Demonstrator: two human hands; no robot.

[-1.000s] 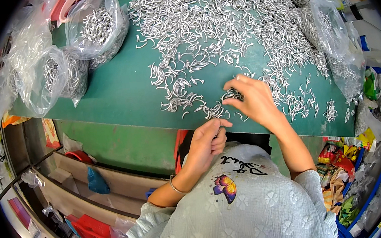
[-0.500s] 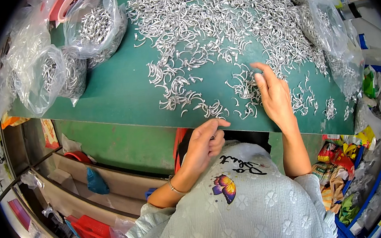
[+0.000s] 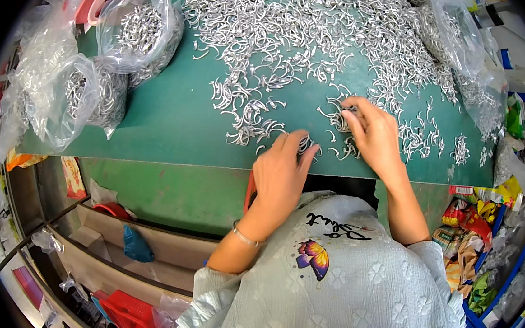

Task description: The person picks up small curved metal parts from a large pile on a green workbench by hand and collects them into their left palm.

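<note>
A broad heap of small curved silver metal pieces [image 3: 299,11] covers the far part of the green table [image 3: 165,122], with looser clusters nearer me. Over a small cluster at the near edge, my left hand [image 3: 279,172] hovers low with thumb and fingers apart. Some curved pieces [image 3: 304,144] show between its thumb and forefinger. My right hand [image 3: 374,138] reaches down at another cluster to the right. Its thumb and forefinger are bent round a few pieces, a gap still between the tips. Whether it grips any of them is too small to make out.
Clear plastic bags [image 3: 145,37] filled with metal pieces stand at the left, and more bags [image 3: 458,40] line the right side. Below the table's left part are a wooden compartment [image 3: 159,270] and a red basket [image 3: 129,316]. Crumpled packaging [image 3: 467,221] fills a blue-framed container at right.
My left hand has moved forward onto the small cluster at the edge and opened its fingers. My right hand has come slightly nearer, its thumb and forefinger closer together.
</note>
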